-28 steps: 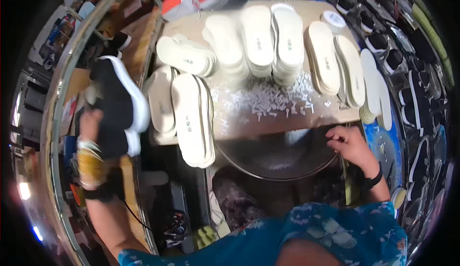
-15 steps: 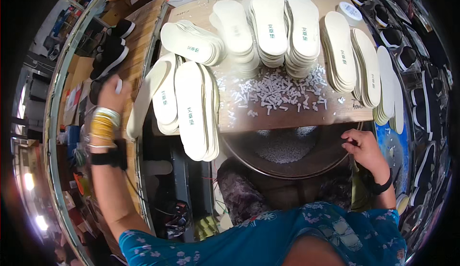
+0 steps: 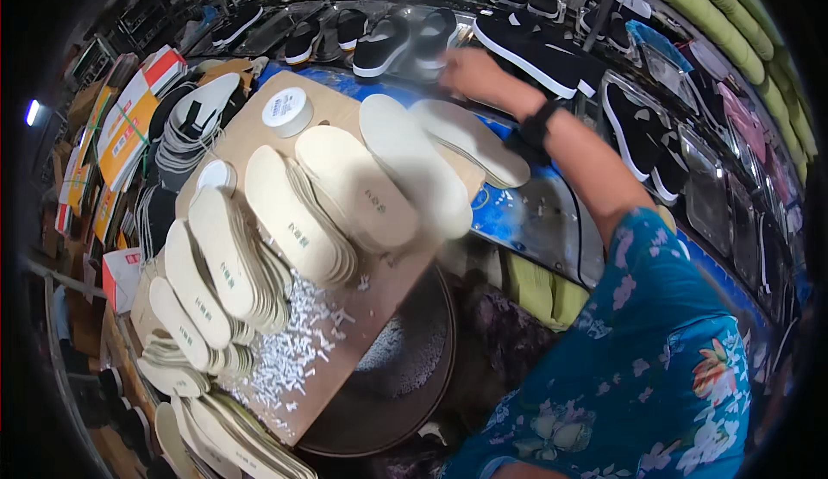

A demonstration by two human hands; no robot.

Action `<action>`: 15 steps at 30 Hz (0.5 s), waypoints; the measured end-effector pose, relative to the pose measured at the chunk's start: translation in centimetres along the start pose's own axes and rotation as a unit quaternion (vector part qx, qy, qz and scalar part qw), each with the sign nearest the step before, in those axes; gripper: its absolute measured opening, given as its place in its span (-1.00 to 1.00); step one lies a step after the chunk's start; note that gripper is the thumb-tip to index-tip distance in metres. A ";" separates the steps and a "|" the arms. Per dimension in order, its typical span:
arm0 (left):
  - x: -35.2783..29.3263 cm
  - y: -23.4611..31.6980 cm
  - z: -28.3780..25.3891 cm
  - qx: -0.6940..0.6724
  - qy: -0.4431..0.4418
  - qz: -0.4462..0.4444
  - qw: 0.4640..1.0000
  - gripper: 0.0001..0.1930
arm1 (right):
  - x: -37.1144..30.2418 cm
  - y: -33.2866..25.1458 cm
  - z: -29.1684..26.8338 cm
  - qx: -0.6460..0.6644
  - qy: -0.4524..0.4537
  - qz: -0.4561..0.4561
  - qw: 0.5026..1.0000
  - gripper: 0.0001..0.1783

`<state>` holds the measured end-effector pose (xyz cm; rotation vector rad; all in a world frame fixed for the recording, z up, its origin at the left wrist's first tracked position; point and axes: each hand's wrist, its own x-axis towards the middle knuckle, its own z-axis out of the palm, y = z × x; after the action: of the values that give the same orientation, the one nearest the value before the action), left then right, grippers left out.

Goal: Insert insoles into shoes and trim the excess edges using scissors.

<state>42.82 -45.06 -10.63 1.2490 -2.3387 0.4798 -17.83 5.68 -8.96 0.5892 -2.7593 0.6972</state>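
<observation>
My right hand (image 3: 479, 76) reaches to the far side, over a rack of shoes. Its curled fingers are at the edge of a grey-black slip-on shoe (image 3: 434, 41), which looks smeared by motion. Next to it stands a similar shoe (image 3: 380, 46) with a white sole. Below my right arm, pale insoles (image 3: 473, 140) lie at the corner of a wooden board (image 3: 358, 332). More stacks of cream insoles (image 3: 293, 216) with green print line the board. My left hand is out of the picture.
Small white pellets (image 3: 289, 358) lie scattered on the board. A dark round basin (image 3: 431, 384) under its edge holds more of them. Two round white tubs (image 3: 287, 112) stand on the board. Black shoes (image 3: 530, 48) fill the rack, and cardboard boxes (image 3: 129, 121) stand at the left.
The view has swung to the right. My right hand has gone from beside the basin out to the shoe rack. My left hand, which was at the shoes on the left, has left the picture.
</observation>
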 end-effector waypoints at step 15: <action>-5.0 14.9 0.0 0.146 -0.166 0.098 0.970 -0.63 | 24.4 2.9 16.7 0.214 -0.181 0.033 0.959 -0.31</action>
<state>32.72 -33.73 -14.69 1.3170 -2.7707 0.7551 -42.95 -8.12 -16.74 0.7789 -2.9782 1.3453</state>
